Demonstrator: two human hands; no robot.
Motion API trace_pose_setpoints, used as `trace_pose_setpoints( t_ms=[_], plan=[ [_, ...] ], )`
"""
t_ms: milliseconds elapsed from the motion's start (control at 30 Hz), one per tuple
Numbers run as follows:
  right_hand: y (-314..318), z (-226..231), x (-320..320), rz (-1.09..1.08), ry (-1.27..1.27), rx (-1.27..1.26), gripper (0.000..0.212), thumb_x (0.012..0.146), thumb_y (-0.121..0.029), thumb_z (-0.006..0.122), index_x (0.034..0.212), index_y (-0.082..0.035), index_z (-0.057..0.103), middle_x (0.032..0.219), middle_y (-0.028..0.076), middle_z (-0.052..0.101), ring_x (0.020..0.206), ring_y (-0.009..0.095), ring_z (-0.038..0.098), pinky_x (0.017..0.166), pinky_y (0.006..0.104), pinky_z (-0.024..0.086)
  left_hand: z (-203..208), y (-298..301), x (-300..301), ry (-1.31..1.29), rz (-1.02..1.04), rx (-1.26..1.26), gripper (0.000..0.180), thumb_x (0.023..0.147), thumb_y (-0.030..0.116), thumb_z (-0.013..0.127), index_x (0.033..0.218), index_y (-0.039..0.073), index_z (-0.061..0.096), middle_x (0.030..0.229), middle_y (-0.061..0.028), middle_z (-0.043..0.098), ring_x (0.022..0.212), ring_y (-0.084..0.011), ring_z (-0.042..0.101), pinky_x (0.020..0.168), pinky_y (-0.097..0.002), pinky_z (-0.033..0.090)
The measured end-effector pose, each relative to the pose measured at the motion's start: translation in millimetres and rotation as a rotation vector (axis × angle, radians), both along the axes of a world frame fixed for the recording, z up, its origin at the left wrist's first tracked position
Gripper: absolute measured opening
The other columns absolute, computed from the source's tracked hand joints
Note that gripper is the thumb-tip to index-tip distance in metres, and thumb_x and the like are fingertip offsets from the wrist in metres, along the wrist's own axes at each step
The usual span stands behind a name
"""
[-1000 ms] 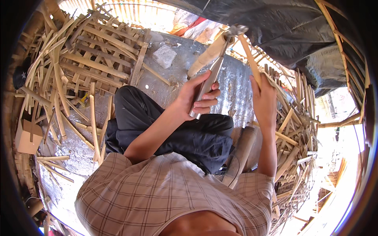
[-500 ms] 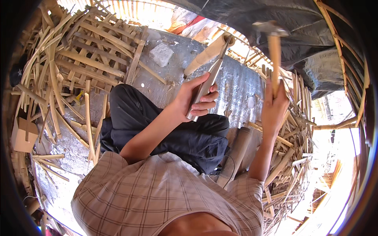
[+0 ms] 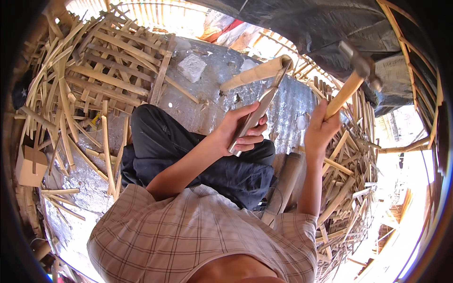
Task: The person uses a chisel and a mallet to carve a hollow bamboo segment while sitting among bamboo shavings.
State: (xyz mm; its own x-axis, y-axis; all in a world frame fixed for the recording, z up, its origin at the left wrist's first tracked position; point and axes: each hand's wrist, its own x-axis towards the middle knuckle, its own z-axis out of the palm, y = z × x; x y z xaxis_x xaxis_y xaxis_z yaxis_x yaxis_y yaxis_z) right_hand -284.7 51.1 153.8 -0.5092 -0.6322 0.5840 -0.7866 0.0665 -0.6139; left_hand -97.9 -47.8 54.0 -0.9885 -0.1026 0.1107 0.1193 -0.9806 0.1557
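Fingers wrapped tight, the left hand (image 3: 228,131) holds a metal blade (image 3: 265,102) at a bamboo tube (image 3: 252,74), the right hand (image 3: 321,132) a raised hammer (image 3: 345,93), in apparent hammering next demanding aim.

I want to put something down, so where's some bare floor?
The floor looks bare between the knee and the tube, and mostly bare between the metal tool and the right hand. Left sticks and right sticks crowd the sides.

head: left fisheye, worn | looks steeply down, upright | close over shirt (image 3: 203,231), trousers (image 3: 198,162) beyond
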Motion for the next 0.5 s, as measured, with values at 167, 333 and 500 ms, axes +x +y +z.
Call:
trace_pose_setpoints(
  t_ms=[167,333,500],
  plan=[
    [10,-23,-13,0.011,0.246,0.404,0.022,0.103,-0.014,0.06,0.092,0.004,0.056,0.059,0.006,0.052,0.049,0.009,0.046,0.044,0.0319,0.032,-1,5,2,-0.029,0.009,-0.012,0.048,0.105,0.051,0.043,0.089,0.006,0.045,0.064,-0.0007,0.04,0.038,-0.0079,0.033,0.026,-0.0223,0.031],
    [13,-1,4,-0.041,0.017,-0.105,0.021,0.103,-0.011,0.057,0.09,0.005,0.057,0.059,0.005,0.049,0.049,0.01,0.043,0.044,0.0318,0.029,1,1,-8,-0.021,0.01,-0.018,0.048,0.105,0.051,0.043,0.089,0.006,0.045,0.064,-0.0006,0.039,0.037,-0.0086,0.033,0.026,-0.0225,0.03],
    [22,-57,-13,-0.017,0.243,0.276,0.025,0.103,-0.015,0.058,0.087,0.003,0.054,0.056,0.012,0.046,0.047,0.015,0.047,0.044,0.0363,0.033,6,2,-5,-0.096,0.104,-0.134,0.032,0.104,0.033,0.055,0.087,0.007,0.047,0.062,0.0018,0.039,0.038,-0.0053,0.032,0.026,-0.0213,0.028]
  ],
)
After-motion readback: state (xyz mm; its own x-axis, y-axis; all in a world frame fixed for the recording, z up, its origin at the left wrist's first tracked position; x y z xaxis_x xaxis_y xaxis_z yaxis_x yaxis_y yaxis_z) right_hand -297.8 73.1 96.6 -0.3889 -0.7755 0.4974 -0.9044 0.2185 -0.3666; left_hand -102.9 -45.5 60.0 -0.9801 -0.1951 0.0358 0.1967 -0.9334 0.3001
